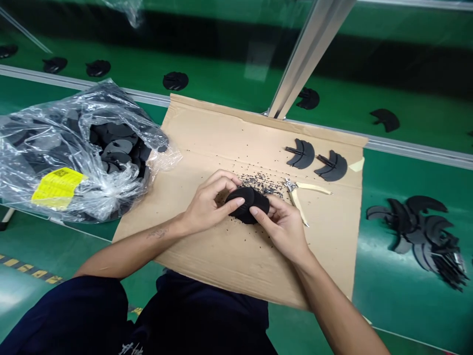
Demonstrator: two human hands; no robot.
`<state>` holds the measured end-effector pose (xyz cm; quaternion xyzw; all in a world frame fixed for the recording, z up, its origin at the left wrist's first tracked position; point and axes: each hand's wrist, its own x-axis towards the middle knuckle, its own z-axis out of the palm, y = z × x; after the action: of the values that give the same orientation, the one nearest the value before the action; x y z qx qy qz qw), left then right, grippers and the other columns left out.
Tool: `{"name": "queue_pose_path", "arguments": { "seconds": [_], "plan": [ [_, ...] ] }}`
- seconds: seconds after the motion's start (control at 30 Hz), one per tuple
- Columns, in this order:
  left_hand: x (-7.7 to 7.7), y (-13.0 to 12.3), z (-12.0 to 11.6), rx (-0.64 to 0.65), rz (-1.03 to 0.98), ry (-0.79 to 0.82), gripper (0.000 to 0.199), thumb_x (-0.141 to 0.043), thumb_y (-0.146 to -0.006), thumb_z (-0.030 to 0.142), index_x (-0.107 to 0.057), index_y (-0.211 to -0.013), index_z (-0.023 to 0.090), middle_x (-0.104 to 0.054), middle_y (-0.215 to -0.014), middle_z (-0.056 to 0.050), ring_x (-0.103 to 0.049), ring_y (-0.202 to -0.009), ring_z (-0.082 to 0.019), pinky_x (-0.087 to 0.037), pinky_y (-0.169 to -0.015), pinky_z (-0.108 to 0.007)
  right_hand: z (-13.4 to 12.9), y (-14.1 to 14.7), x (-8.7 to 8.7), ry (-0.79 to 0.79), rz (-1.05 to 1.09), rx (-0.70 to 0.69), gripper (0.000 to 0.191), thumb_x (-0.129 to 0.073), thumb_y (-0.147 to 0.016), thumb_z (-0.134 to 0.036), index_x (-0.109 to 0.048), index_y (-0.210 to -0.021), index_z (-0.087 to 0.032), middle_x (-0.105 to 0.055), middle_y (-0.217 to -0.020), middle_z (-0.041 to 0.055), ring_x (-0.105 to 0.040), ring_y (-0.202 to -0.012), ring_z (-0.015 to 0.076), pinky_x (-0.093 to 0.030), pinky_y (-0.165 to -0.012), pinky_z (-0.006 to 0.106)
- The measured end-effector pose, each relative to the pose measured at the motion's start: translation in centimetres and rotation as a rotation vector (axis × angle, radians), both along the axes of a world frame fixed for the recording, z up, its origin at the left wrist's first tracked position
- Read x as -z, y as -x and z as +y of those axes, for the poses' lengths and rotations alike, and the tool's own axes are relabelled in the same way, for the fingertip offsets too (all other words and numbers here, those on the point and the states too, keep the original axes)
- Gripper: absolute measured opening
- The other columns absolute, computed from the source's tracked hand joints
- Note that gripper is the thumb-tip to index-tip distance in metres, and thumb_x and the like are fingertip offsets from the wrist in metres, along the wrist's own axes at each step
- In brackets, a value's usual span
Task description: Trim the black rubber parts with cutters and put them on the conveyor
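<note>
Between both hands, over the cardboard sheet [207, 256], is a black rounded plastic part [247, 203], possibly more than one piece overlapping. My left hand [212, 199] grips its left side, thumb on top and fingers behind. My right hand [283, 222] pinches its right side, thumb in front. Small black scraps [260, 183] lie scattered just behind the part. A pair of nippers [295, 190] with cream handles rests to the right of the scraps, handles spread. Two black crescent-shaped parts with stems, a left one [301, 154] and a right one [332, 166], lie farther back on the cardboard.
A clear plastic bag [77, 148] full of black discs, with a yellow label [59, 187], stands at left. Several black parts are heaped [421, 229] on the green surface at right. A metal post [310, 54] rises behind the cardboard. More black parts [175, 80] line the green conveyor beyond.
</note>
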<state>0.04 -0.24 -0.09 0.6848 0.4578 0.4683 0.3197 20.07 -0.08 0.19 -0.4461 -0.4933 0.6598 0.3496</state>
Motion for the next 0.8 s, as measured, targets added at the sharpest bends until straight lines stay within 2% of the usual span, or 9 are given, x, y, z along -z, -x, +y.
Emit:
{"name": "queue_pose_path", "arguments": {
  "seconds": [0.13,0.27,0.33,0.47,0.63,0.8],
  "plan": [
    [0.6,-0.3,-0.1,0.014,-0.089,0.141,0.022,-0.07,-0.091,0.03,-0.055,-0.08,0.018,-0.066,-0.099,-0.006,-0.063,-0.096,-0.017,-0.052,-0.083,-0.029,0.1,0.0,-0.2,0.045,0.034,-0.009,0.039,-0.082,-0.076,-0.053,-0.063,-0.083,-0.019,-0.05,-0.065,-0.0061,-0.046,-0.057,0.0078,-0.041,-0.052,0.021],
    [1.0,-1.0,-0.6,-0.003,-0.227,0.306,0.024,-0.071,-0.091,0.034,-0.054,-0.085,0.018,-0.06,-0.081,0.001,-0.059,-0.074,-0.011,-0.049,-0.068,-0.022,0.0,0.0,-0.2,0.049,0.036,-0.006,0.039,-0.083,-0.075,-0.052,-0.062,-0.083,-0.019,-0.052,-0.066,-0.0056,-0.048,-0.058,0.0083,-0.044,-0.054,0.022],
    [1.0,-1.3,-0.7,-0.021,-0.285,0.333,0.025,-0.072,-0.09,0.036,-0.054,-0.088,0.018,-0.059,-0.078,0.003,-0.058,-0.07,-0.009,-0.048,-0.064,-0.019,0.0,0.0,-0.2,0.051,0.042,-0.003,0.04,-0.082,-0.075,-0.054,-0.062,-0.082,-0.02,-0.052,-0.066,-0.0056,-0.049,-0.058,0.0086,-0.046,-0.055,0.022],
    [0.8,-1.6,-0.7,-0.007,-0.336,0.314,0.026,-0.073,-0.09,0.037,-0.056,-0.098,0.018,-0.065,-0.088,0.0,-0.065,-0.078,-0.009,-0.051,-0.066,-0.018,-0.2,0.0,-0.1,0.053,0.035,-0.004,0.041,-0.082,-0.075,-0.054,-0.063,-0.086,-0.021,-0.055,-0.069,-0.0048,-0.052,-0.061,0.0095,-0.048,-0.058,0.022],
    [0.9,-1.4,-0.9,0.011,-0.281,0.227,0.022,-0.07,-0.093,0.035,-0.058,-0.101,0.018,-0.067,-0.09,-0.001,-0.068,-0.08,-0.011,-0.054,-0.069,-0.019,-0.3,0.0,0.1,0.011,-0.04,0.001,0.041,-0.079,-0.077,-0.056,-0.061,-0.085,-0.021,-0.053,-0.069,-0.0039,-0.051,-0.062,0.0107,-0.045,-0.055,0.023],
    [0.9,-1.1,-1.3,0.057,-0.099,0.052,0.016,-0.072,-0.091,0.027,-0.065,-0.102,0.018,-0.07,-0.091,-0.003,-0.068,-0.081,-0.012,-0.056,-0.072,-0.022,-0.3,-0.2,0.2,-0.202,-0.207,-0.019,0.032,-0.074,-0.086,-0.048,-0.059,-0.079,-0.021,-0.052,-0.068,-0.0032,-0.047,-0.061,0.0113,-0.039,-0.053,0.024]
  ]
}}
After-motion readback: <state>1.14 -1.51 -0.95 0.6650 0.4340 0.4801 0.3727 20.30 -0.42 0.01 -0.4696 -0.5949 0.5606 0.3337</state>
